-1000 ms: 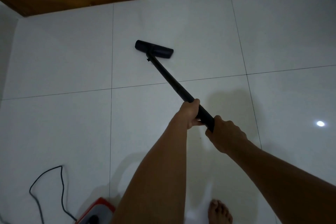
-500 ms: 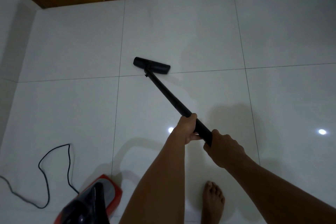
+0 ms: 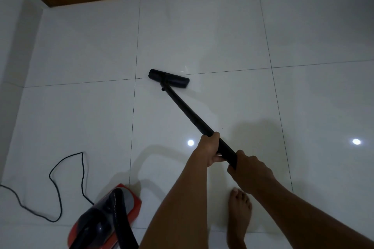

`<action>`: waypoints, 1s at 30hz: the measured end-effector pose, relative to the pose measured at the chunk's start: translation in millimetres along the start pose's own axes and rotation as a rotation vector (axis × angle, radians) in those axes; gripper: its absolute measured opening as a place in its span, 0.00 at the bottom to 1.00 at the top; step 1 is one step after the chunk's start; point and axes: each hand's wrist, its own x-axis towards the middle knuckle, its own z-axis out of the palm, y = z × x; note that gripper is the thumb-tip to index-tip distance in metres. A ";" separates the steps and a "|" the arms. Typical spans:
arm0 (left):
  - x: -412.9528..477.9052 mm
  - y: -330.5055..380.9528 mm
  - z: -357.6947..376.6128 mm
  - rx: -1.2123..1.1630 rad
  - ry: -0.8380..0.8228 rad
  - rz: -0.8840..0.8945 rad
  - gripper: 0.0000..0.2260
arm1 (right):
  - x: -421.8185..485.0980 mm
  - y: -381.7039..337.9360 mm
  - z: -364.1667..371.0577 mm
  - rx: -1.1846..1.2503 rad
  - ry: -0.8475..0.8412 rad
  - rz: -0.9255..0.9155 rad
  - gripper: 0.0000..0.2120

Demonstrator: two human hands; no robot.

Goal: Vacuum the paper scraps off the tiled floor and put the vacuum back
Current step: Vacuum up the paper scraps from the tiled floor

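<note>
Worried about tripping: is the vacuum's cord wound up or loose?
Loose: the black cord snakes in open loops over the tiles, left of the red vacuum body.

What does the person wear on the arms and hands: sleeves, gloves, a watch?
Nothing visible. Both forearms are bare to the frame edge, no sleeve in view. The left hand and the right hand show no glove, watch or ring.

Both the left hand and right hand grip the black vacuum wand, its floor head flat on the white tiled floor, the red vacuum body behind.
</note>
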 end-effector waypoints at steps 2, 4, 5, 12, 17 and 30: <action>-7.1 -9.8 -3.1 0.008 -0.001 -0.009 0.14 | -13.0 -0.4 6.0 0.009 -0.008 -0.002 0.14; -17.7 -21.1 -3.6 0.025 -0.010 -0.021 0.15 | -28.7 1.7 11.9 0.024 0.000 0.012 0.14; -23.4 -27.9 -3.3 0.036 -0.015 -0.029 0.15 | -37.7 3.4 15.7 0.031 0.001 0.025 0.14; -51.2 -74.8 4.2 0.113 -0.045 -0.038 0.18 | -92.5 19.8 44.1 0.095 0.002 0.102 0.13; -60.4 -106.6 13.3 0.139 -0.064 -0.040 0.18 | -118.6 38.5 67.2 0.130 0.020 0.121 0.13; -34.3 -111.0 44.7 0.211 -0.097 -0.013 0.16 | -99.8 67.6 80.2 0.154 0.081 0.195 0.12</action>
